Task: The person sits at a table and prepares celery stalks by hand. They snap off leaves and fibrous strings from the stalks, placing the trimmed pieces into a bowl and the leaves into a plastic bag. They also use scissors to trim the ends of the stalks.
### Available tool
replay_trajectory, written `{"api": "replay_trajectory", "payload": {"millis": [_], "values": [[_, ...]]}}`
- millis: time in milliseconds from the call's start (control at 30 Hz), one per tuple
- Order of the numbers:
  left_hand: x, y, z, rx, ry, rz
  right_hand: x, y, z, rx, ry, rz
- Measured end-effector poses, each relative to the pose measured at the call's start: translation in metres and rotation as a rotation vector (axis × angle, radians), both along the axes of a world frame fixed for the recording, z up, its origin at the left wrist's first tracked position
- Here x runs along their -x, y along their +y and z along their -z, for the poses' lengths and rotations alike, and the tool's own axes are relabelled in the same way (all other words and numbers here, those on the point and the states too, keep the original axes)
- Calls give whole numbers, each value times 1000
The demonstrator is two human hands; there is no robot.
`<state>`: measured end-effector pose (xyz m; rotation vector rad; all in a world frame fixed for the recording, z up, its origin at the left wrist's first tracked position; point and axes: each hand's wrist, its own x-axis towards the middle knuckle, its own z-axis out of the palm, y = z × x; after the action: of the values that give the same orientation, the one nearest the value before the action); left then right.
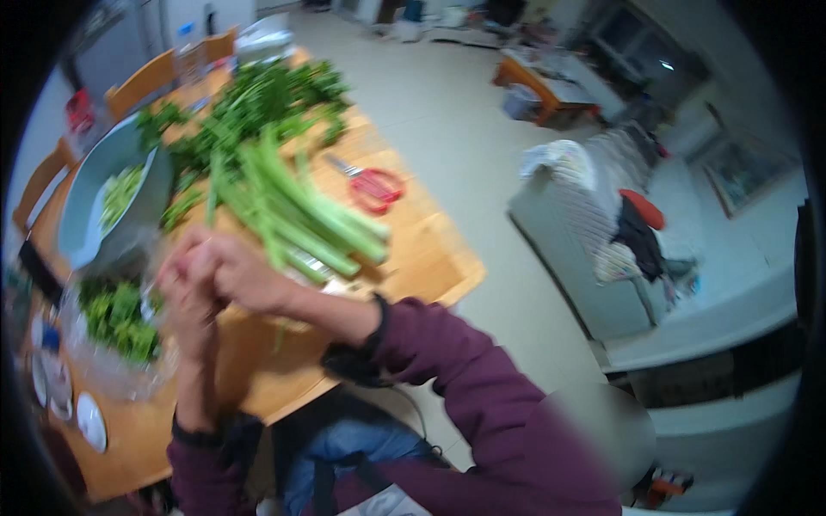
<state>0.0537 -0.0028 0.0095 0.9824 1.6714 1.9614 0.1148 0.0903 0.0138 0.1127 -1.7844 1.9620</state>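
Above the wooden table, my left hand (pixel 192 303) and my right hand (pixel 248 274) meet with their fingers bent together. Both are blurred, and whether anything small is between the fingers cannot be made out. Just left of them sits a clear plastic bag (pixel 116 380) with green leaves (pixel 122 319) in it. To their right lies a bunch of celery stalks (pixel 310 213), cut ends towards me and leafy tops (pixel 258 103) at the far side. A light blue basin (pixel 77 213) beyond the bag contains chopped pale green pieces (pixel 121 193).
Red-handled scissors (pixel 377 188) lie right of the celery on the wooden table (pixel 426 251). A plastic bottle (pixel 189 58) stands at the far end, near wooden chairs (pixel 145 80). White lids or dishes (pixel 90 422) rest at the left edge. A sofa (pixel 568 245) is off to the right.
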Motion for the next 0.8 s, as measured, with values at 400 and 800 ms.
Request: {"api": "replay_trajectory", "payload": {"millis": [400,800], "values": [[1,-10,2,-67,125,161,-6,-2,-7,332,41,-342],[-1,-13,-6,-141,402,209,-6,5,-4,414,70,-461]]}}
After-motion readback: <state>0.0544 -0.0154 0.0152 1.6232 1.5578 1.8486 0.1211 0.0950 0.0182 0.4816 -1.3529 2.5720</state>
